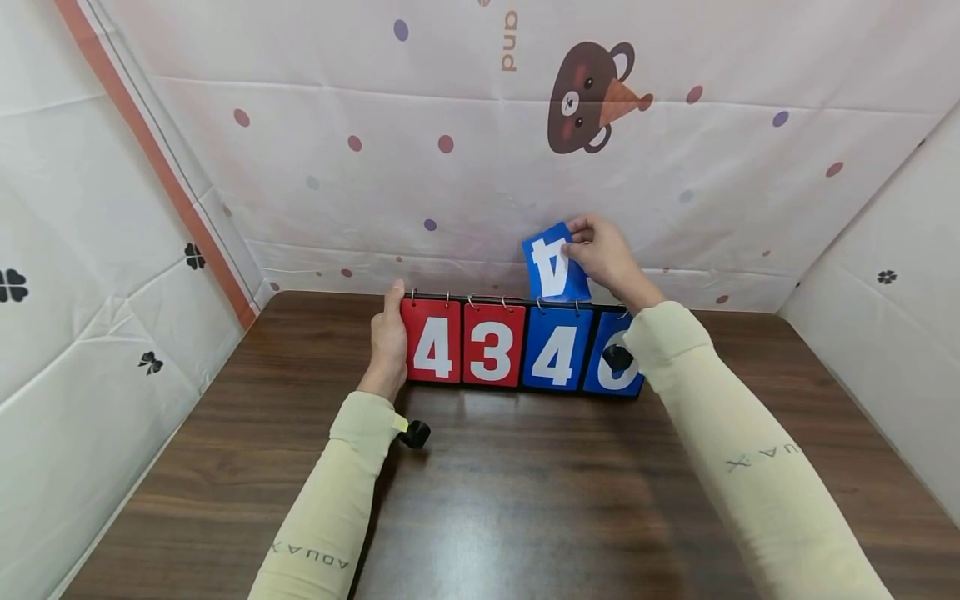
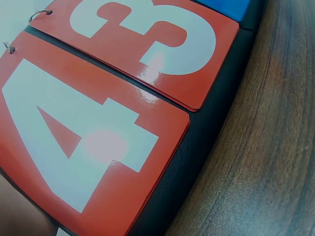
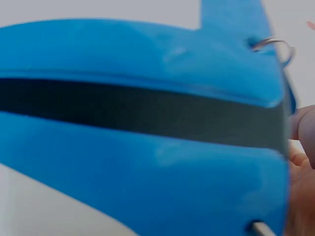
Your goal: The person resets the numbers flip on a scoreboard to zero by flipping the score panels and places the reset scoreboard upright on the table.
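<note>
A flip scoreboard (image 1: 492, 343) stands at the back of the table, its red cards showing 4 and 3. Beside them are a blue 4 (image 1: 555, 348) and another blue digit card partly covered by my right wrist camera. My left hand (image 1: 387, 337) holds the board's left end, thumb along its side. Above the board, my right hand (image 1: 603, 254) pinches a blue card (image 1: 551, 260) with an upside-down 4, lifted over the top edge on its rings. Blue cards fill the right wrist view, with a metal ring (image 3: 275, 45) through one.
The brown wood-grain table (image 1: 480, 500) stretches toward me in front of the scoreboard. Right behind it hangs a white cloth (image 1: 360, 192) with dots and a printed bear. More patterned cloth (image 1: 97, 350) borders the left side.
</note>
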{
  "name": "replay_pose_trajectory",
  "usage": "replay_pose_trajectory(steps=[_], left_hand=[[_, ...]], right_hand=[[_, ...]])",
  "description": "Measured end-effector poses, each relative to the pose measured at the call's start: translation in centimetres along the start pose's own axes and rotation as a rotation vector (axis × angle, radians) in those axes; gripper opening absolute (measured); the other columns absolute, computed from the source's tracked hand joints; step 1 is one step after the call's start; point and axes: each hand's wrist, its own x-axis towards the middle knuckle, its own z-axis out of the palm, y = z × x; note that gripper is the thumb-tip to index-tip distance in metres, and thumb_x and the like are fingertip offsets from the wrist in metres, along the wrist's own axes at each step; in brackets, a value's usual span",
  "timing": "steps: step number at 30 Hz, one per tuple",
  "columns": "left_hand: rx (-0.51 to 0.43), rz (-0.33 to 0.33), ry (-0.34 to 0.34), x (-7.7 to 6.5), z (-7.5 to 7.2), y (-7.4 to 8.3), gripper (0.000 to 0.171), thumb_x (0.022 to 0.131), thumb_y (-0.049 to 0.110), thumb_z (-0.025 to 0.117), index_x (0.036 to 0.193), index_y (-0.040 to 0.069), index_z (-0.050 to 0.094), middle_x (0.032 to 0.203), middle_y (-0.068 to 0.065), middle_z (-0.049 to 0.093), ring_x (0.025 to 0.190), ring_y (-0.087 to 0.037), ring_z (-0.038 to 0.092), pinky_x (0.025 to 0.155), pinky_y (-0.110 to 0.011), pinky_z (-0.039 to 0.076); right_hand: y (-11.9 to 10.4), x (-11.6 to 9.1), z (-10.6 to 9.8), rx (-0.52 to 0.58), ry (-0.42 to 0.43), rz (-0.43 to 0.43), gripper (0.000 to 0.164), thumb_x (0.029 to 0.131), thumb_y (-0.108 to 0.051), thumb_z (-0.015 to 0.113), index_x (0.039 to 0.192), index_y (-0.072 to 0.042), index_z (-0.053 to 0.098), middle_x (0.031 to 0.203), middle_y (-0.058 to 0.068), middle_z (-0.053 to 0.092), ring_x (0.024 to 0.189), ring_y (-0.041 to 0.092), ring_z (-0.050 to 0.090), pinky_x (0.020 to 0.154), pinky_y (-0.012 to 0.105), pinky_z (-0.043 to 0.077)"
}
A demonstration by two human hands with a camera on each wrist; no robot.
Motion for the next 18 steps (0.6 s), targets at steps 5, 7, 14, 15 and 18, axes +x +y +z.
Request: replay_pose_trajectory(steps=[5, 7, 14, 15, 18], left_hand=[[-0.001, 0.003, 0.005, 0.0, 0.0, 0.0, 0.062, 0.086, 0.075, 0.041, 0.087, 0.016, 0.059, 0.093, -0.004, 0.059, 0.089, -0.018, 0.056, 0.083, -0.035, 0.041], [-0.006, 0.003, 0.007, 0.0, 0.0, 0.0, 0.062, 0.085, 0.075, 0.042, 0.086, 0.016, 0.059, 0.092, -0.004, 0.059, 0.088, -0.018, 0.056, 0.083, -0.035, 0.041], [-0.017, 0.004, 0.001, 0.0, 0.0, -0.1, 0.061, 0.085, 0.076, 0.042, 0.087, 0.017, 0.059, 0.093, -0.003, 0.058, 0.089, -0.018, 0.056, 0.083, -0.035, 0.041], [-0.02, 0.004, 0.001, 0.0, 0.0, -0.1, 0.061, 0.085, 0.076, 0.042, 0.086, 0.017, 0.059, 0.092, -0.003, 0.058, 0.089, -0.018, 0.056, 0.083, -0.034, 0.041], [-0.023, 0.006, 0.004, 0.0, 0.0, -0.1, 0.062, 0.085, 0.076, 0.043, 0.085, 0.017, 0.059, 0.09, -0.003, 0.059, 0.087, -0.018, 0.056, 0.082, -0.034, 0.042]], right_hand=[[-0.9, -0.9, -0.9, 0.065, 0.082, -0.019, 0.036, 0.097, -0.015, 0.056, 0.129, -0.002, 0.048, 0.12, 0.014, 0.055, 0.102, 0.023, 0.052, 0.088, 0.037, 0.05], [-1.4, -1.3, -1.3, 0.085, 0.111, -0.023, 0.036, 0.097, -0.017, 0.057, 0.129, -0.003, 0.048, 0.118, 0.012, 0.055, 0.101, 0.021, 0.052, 0.084, 0.033, 0.051], [-2.3, -2.9, -2.1, 0.159, 0.176, -0.067, 0.035, 0.096, -0.023, 0.059, 0.125, -0.006, 0.05, 0.11, 0.008, 0.057, 0.093, 0.018, 0.054, 0.073, 0.021, 0.055], [-2.4, -3.1, -2.2, 0.173, 0.181, -0.082, 0.034, 0.095, -0.024, 0.059, 0.124, -0.007, 0.051, 0.109, 0.008, 0.058, 0.092, 0.018, 0.055, 0.071, 0.02, 0.054], [-2.7, -3.7, -2.4, 0.203, 0.196, -0.12, 0.034, 0.094, -0.025, 0.061, 0.122, -0.007, 0.052, 0.105, 0.008, 0.06, 0.089, 0.019, 0.057, 0.07, 0.018, 0.054]])
